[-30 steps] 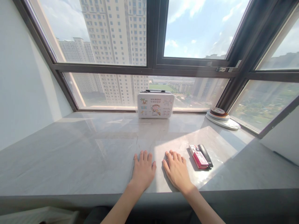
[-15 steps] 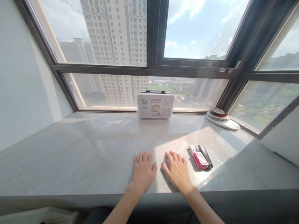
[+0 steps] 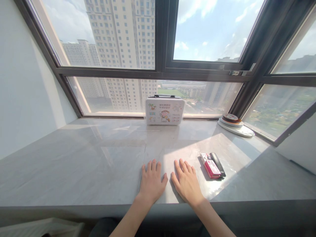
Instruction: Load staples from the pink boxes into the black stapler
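Note:
My left hand (image 3: 152, 182) lies palm down on the grey marbled sill (image 3: 81, 164), fingers spread, holding nothing. Beside it, my right hand (image 3: 187, 182) also rests flat with its fingers apart and nothing in them. To the right of my right hand, a red and white small box (image 3: 212, 169) lies against a black stapler (image 3: 217, 165). A smaller white printed box (image 3: 204, 157) sits at the far end of the red one. None of these things touches my hands.
A white case with cartoon prints (image 3: 164, 112) and a black handle stands upright by the window. Several stacked plates and lids (image 3: 235, 126) lie in the right corner. Dark window frames (image 3: 159, 75) border the back; a pale wall (image 3: 27, 85) closes the left side.
My right hand's fingers have shifted very slightly and lie straighter. My left hand has moved a touch to the right. The other things stay in place.

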`<state>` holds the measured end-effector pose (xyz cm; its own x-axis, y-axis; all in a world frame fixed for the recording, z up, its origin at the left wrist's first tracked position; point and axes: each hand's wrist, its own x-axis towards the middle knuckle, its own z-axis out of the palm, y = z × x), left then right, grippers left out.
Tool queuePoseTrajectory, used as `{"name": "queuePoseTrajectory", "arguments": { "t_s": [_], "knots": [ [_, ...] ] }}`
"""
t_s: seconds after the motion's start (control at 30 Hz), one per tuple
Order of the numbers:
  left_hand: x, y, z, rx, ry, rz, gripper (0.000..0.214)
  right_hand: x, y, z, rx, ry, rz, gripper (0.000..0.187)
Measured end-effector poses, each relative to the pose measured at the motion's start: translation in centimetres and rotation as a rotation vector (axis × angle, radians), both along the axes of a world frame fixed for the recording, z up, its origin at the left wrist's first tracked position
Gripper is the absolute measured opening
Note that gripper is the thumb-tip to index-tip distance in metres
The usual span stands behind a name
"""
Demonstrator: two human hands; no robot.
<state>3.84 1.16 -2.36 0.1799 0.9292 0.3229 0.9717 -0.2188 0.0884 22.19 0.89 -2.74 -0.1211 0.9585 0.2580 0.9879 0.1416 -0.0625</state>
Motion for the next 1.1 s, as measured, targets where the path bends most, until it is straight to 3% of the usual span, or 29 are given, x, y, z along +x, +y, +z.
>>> {"name": "queuePoseTrajectory", "arguments": {
  "t_s": [0.43, 1.1],
  "knots": [
    [0.7, -0.5, 1.3, 0.040, -0.013, -0.010, 0.046, 0.0, -0.1, 0.6, 0.035, -0.005, 0.025, 0.058],
    [0.3, -0.2, 1.3, 0.044, -0.044, -0.034, 0.041, -0.5, -0.1, 1.3, 0.047, -0.104, 0.054, 0.056]
  ]
}}
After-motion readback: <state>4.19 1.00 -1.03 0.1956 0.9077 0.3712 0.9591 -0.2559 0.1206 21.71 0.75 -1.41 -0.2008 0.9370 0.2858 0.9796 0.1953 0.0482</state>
